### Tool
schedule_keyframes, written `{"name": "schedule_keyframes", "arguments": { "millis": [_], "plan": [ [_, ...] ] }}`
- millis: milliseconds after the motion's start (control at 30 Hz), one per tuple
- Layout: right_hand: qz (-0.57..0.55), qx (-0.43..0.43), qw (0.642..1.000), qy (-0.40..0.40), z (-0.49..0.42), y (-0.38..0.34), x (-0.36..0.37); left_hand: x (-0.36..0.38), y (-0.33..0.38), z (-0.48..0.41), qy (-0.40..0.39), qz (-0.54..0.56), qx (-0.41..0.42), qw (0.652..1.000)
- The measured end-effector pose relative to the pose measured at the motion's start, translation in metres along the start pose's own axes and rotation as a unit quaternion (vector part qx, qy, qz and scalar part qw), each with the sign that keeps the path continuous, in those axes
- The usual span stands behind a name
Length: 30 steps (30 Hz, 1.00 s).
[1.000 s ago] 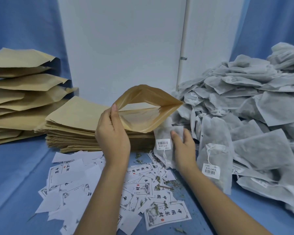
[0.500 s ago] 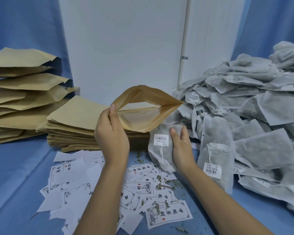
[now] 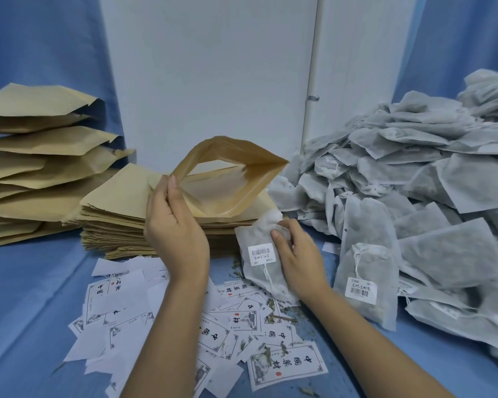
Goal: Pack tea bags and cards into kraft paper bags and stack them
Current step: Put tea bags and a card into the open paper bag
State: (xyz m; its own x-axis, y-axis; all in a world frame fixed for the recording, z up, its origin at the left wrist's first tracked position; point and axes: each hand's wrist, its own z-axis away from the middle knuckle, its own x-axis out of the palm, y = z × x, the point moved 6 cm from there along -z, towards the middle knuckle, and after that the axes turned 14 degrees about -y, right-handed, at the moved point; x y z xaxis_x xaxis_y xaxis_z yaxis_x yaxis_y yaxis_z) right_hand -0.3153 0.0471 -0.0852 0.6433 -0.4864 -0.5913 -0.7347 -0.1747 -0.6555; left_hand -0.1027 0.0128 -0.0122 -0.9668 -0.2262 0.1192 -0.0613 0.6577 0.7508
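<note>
My left hand [image 3: 175, 228] grips the left rim of a kraft paper bag [image 3: 227, 179], holding its mouth wide open above the table. Just below the bag's right corner, my right hand [image 3: 296, 254] holds a grey tea bag [image 3: 259, 254] with a white barcode label and a string. The tea bag's top edge sits close under the bag's mouth, outside it. Several printed cards [image 3: 286, 366] lie scattered on the blue table in front of me.
A flat stack of empty kraft bags [image 3: 118, 205] lies behind my left hand. Puffy filled kraft bags [image 3: 35, 156] are piled at the far left. A big heap of tea bags [image 3: 414, 196] fills the right side. A white wall stands behind.
My right hand has lifted the tea bag off the pile's edge and brought it left and up toward the open bag's mouth. The left hand and bag stayed nearly still.
</note>
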Motion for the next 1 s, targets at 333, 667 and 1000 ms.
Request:
{"name": "schedule_keyframes", "arguments": {
  "millis": [333, 667, 1000],
  "plan": [
    [-0.390, 0.071, 0.918, 0.002, -0.003, 0.003, -0.006, 0.006, 0.001, 0.004, -0.057, -0.070, 0.056, 0.994],
    [-0.460, 0.022, 0.853, -0.246, -0.016, -0.054, -0.030, 0.020, -0.005, 0.014, -0.122, -0.115, 0.083, 0.982],
    [0.029, 0.133, 0.988, -0.068, -0.083, -0.080, -0.016, 0.025, -0.007, 0.017, -0.112, -0.082, 0.069, 0.988]
  ]
}}
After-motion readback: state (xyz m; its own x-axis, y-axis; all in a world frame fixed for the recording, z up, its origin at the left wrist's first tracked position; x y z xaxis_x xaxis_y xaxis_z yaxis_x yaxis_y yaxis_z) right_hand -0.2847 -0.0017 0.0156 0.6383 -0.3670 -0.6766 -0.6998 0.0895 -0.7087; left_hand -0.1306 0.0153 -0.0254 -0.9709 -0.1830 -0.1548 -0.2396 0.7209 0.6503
